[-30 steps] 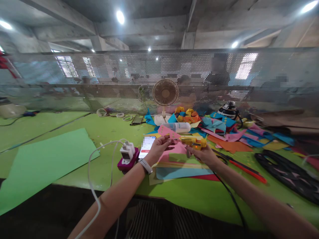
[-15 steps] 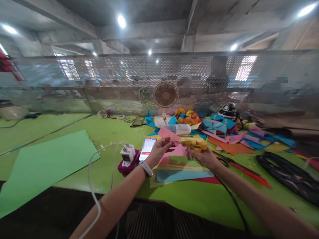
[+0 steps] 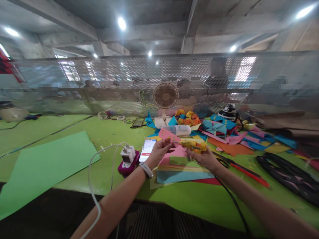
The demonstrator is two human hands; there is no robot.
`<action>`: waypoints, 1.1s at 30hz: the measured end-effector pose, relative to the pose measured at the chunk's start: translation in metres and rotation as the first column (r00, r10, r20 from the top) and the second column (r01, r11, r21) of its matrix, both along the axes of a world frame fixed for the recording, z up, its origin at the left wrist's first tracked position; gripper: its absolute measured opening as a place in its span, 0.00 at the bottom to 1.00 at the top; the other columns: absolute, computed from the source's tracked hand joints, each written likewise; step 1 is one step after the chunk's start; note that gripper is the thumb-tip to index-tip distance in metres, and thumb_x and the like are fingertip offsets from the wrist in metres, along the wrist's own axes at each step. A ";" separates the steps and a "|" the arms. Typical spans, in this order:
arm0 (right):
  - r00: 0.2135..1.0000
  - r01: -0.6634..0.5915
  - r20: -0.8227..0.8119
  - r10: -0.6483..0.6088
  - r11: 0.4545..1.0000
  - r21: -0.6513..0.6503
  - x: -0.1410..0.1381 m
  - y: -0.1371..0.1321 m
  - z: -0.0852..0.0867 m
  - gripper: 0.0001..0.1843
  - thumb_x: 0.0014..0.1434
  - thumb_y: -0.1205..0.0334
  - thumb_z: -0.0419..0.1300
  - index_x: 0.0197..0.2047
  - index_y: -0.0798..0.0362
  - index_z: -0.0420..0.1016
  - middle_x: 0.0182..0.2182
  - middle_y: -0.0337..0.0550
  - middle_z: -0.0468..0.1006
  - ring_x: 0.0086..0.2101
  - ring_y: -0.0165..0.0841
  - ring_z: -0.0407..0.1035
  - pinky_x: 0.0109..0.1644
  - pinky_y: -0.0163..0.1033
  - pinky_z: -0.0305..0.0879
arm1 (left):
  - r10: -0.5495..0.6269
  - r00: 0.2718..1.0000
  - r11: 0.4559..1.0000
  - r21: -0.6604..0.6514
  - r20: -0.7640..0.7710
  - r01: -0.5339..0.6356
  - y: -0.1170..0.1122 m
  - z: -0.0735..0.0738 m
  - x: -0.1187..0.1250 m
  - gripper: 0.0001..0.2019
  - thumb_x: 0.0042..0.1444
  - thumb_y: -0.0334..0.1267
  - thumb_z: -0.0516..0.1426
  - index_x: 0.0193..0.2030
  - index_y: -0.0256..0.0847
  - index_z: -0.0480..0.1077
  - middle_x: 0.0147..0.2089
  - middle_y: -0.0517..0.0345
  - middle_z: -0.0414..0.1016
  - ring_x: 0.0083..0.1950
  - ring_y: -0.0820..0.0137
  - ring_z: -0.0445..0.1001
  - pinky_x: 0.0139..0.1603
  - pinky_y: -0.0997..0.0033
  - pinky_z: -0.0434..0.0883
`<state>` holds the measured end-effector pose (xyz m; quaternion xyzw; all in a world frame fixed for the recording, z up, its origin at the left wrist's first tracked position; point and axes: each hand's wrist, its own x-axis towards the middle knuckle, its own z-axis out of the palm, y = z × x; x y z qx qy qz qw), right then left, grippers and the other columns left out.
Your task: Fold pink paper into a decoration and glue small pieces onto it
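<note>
Pink paper piece (image 3: pixel 167 134) pinched in my left hand (image 3: pixel 158 152) before the desk fan (image 3: pixel 165 96), right hand (image 3: pixel 203 156) gripping the yellow glue gun (image 3: pixel 193 145), nozzle at its edge: folded paper shapes (image 3: pixel 214 126) right of the fan look finished, flat sheets (image 3: pixel 179 173) nearer me unused.

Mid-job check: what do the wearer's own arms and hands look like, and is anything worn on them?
Both forearms are bare as far as the picture shows, with no sleeves and no gloves. The left hand has a light grey, watch-style wristband on its wrist. The right hand and its wrist show nothing worn. Rings are too small to tell.
</note>
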<state>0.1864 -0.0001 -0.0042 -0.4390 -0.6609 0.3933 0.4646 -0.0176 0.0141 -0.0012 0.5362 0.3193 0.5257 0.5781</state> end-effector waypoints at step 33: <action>1.000 0.004 -0.009 -0.004 0.999 0.033 -0.002 -0.001 -0.001 0.20 0.47 0.51 0.63 0.38 0.56 0.77 0.20 0.41 0.72 0.16 0.24 0.54 0.15 0.30 0.50 | 0.013 1.000 1.000 0.029 -0.017 -0.013 0.002 -0.003 0.000 0.14 0.47 0.43 0.63 0.36 0.35 0.72 0.38 0.52 0.77 0.39 0.69 0.75 0.44 0.67 0.69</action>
